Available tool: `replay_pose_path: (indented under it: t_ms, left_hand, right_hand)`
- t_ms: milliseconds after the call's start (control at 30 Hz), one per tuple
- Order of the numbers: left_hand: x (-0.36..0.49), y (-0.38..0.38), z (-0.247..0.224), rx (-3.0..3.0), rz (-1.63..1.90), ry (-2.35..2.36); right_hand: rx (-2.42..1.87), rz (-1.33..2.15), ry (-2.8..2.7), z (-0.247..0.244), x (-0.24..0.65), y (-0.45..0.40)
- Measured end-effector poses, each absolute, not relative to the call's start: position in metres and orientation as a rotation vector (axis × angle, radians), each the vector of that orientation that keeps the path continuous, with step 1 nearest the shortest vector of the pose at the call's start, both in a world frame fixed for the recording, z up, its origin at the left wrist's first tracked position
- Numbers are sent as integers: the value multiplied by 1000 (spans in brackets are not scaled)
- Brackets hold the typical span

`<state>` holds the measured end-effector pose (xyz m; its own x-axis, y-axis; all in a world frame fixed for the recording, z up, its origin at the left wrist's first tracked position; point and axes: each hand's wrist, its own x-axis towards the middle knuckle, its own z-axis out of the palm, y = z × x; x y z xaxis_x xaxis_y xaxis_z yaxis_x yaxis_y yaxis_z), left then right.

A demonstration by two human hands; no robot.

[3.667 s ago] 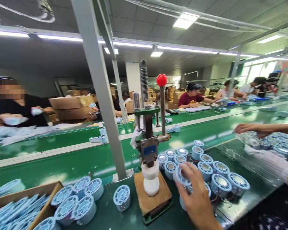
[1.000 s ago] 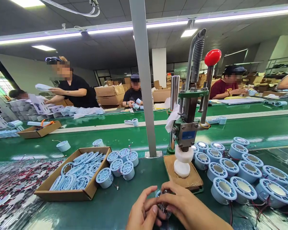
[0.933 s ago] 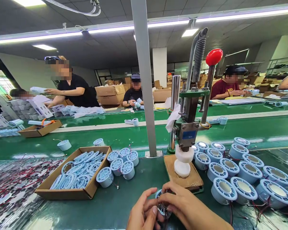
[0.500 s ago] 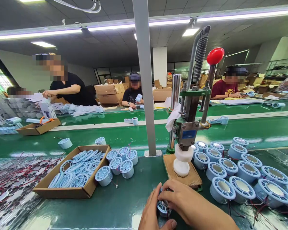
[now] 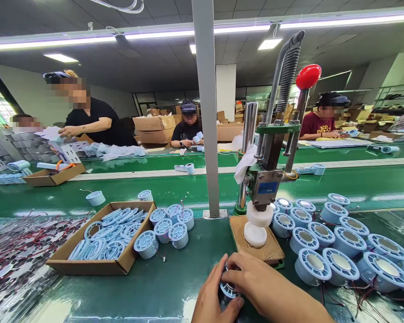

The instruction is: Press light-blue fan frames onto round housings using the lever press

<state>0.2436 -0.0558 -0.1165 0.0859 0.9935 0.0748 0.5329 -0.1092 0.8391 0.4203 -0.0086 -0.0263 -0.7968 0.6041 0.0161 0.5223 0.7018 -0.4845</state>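
At the bottom centre, both my hands close around one small light-blue round fan housing (image 5: 228,287) with a spoked top. My left hand (image 5: 210,296) wraps its left and near sides, with the thumb across the front. From the right, my right hand (image 5: 256,280) bends its fingers over the top, covering much of it. Just beyond my hands stands a hand press (image 5: 264,181) with a red-knobbed lever (image 5: 309,77). Its white round pusher (image 5: 259,215) hangs over a white round pad (image 5: 255,234) on a wooden block (image 5: 240,235).
Several blue housings with silver discs (image 5: 338,264) and red wires crowd the right side. Left of the press stand more spoked housings (image 5: 146,243) and a cardboard tray (image 5: 87,269) of blue rings. A metal post (image 5: 208,134) rises behind. Co-workers sit across the green conveyor (image 5: 148,181).
My left thumb has moved up against the near side of the fan housing. My right hand stays over its top. The view has shifted slightly.
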Motion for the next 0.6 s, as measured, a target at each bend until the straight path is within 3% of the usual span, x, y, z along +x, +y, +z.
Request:
replay_pose_path:
  t_ms: [233, 467, 600]
  left_hand:
    - [253, -61, -105, 1607, 924, 1570]
    - [251, -63, -98, 1597, 819, 1578]
    - [248, -63, -94, 1596, 781, 1558]
  right_hand:
    - [-1008, 343, -2770, -48, 410, -9]
    - [-875, 311, -2719, -54, 415, -7]
    - [-797, 121, -2694, -59, 416, -8]
